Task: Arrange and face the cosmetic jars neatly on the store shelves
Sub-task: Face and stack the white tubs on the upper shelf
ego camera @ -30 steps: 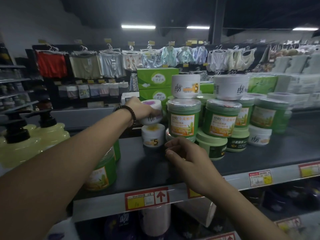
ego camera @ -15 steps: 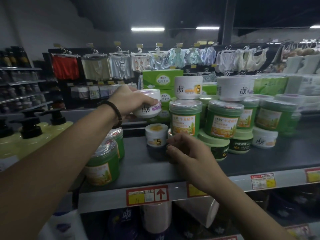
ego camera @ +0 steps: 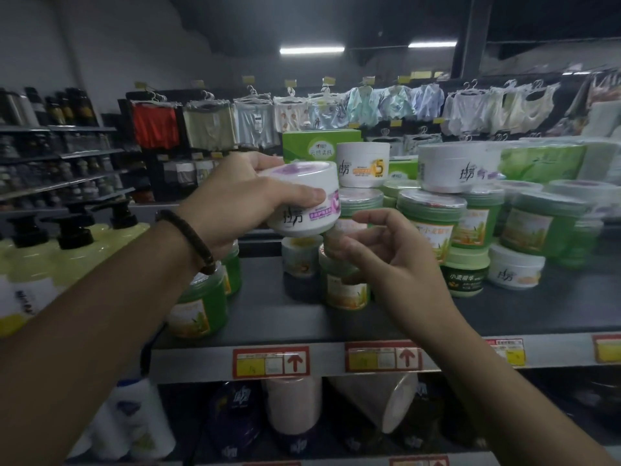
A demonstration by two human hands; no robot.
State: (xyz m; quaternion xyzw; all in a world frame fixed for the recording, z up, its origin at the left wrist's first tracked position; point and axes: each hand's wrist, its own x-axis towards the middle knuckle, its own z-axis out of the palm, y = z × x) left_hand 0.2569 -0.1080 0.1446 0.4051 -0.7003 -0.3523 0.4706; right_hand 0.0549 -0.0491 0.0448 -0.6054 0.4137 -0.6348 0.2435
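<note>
The grey shelf carries a crowded stack of green jars on its right half, with white tubs perched on top, and a bare stretch of board near the front edge.

The left hand grasps the white jar with the purple lid, thumb across its label and fingers round the back. The jar is in the air, tilted, above the left end of the stack and touching nothing on the shelf. The right hand sits just below and to the right of it, fingers curled toward the jar's base. Blur hides whether it pinches anything, so I cannot tell its grip.

Directly under the lifted jar stand a small green jar and, to its left, a small yellow-topped jar.

To place the jar well, I judge it should first be levelled, then turned so the printed label faces the near edge. Next comes a flat spot: either bare board, or a lid at least as wide as its base. Both small jars look too narrow to bear it steadily. The right hand could best steady the neighbours while the jar goes down, since the stack beside it looks easy to topple.
</note>
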